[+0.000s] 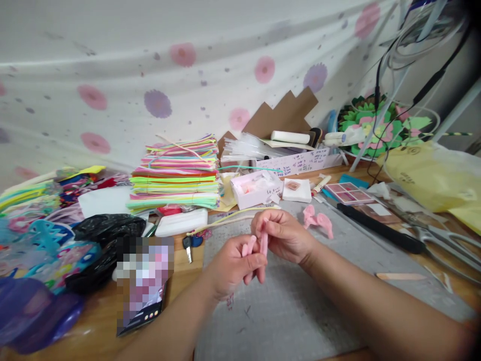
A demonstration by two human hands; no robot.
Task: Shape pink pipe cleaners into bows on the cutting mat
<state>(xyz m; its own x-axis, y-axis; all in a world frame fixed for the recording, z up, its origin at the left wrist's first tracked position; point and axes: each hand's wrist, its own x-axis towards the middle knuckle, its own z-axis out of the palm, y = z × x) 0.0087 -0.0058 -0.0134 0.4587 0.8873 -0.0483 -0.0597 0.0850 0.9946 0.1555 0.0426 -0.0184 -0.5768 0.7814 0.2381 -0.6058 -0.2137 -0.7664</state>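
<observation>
Small pink foam pieces (pixel 263 244) held upright btwn both hands, just above grey cutting mat (pixel 300 301), approx. mid-table. Left hand (pixel 229 268) & right hand (pixel 282 234) each pinch them w/ fingertips, knuckles nearly touching. More pink foam cut-outs (pixel 318 220) lie on mat just beyond right hand. Stack of neon foam sheets (pixel 176 175) further back, left.

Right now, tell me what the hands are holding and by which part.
A small pink piece, pinched by both: the left hand at its lower part, the right hand at its upper end. One piece or two cannot be told.
</observation>
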